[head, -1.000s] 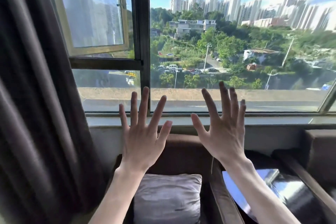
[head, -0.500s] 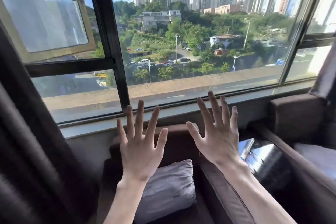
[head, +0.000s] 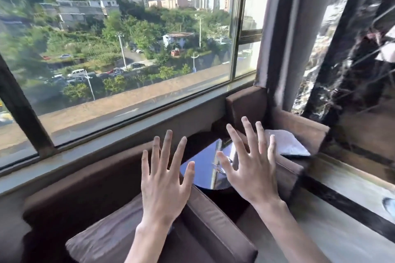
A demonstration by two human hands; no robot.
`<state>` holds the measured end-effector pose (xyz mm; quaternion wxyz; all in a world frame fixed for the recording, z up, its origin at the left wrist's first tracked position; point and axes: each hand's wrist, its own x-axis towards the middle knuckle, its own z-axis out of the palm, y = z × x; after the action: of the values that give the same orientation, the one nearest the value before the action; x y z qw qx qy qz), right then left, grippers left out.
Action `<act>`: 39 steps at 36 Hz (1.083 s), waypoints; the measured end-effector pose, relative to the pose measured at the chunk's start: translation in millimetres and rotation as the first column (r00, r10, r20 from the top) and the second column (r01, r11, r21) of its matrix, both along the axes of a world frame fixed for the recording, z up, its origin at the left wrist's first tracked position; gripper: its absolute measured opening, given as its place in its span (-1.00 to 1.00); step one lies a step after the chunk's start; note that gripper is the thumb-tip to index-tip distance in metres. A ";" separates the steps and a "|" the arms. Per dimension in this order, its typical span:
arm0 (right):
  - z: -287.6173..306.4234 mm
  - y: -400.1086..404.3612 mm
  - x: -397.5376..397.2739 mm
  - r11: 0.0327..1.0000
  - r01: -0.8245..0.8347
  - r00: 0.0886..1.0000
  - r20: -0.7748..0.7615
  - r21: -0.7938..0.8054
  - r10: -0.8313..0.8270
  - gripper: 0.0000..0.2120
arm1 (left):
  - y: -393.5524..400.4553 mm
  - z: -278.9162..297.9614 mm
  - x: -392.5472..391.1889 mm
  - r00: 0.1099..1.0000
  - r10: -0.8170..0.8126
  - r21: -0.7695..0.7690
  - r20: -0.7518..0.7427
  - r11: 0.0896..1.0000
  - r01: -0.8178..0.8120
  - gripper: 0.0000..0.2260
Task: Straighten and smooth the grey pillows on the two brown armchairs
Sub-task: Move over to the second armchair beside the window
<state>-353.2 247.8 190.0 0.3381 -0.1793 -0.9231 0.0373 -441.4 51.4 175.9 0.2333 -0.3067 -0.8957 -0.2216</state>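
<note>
Ahead, glossy round table (head: 205, 172) between armchairs, behind raised left hand (head: 163, 188).

Left hand (head: 163, 188), right hand (head: 252, 174) raised, splayed

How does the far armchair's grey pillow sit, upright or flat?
Propped at a tilt: the grey pillow leans in the far armchair, one corner pointing outward.

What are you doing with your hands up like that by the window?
A person is holding both hands up in the air with the fingers spread wide, the left hand and the right hand. Neither hand touches or holds anything. Below them are two brown armchairs with a shiny round table between them. One grey pillow lies on the near armchair, and another grey pillow sits on the far armchair.
</note>
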 end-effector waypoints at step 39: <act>-10.0 422.1 287.8 0.803 0.581 0.808 -0.025 -0.133 -0.589 -0.38 | 529.8 -5.1 182.0 0.779 -0.627 -0.015 0.022 0.778 0.628 -0.46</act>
<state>-65.4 669.9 180.1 0.3516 -0.4734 -0.8076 -0.0081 -259.4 581.1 170.9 0.1360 -0.5880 -0.7468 -0.2794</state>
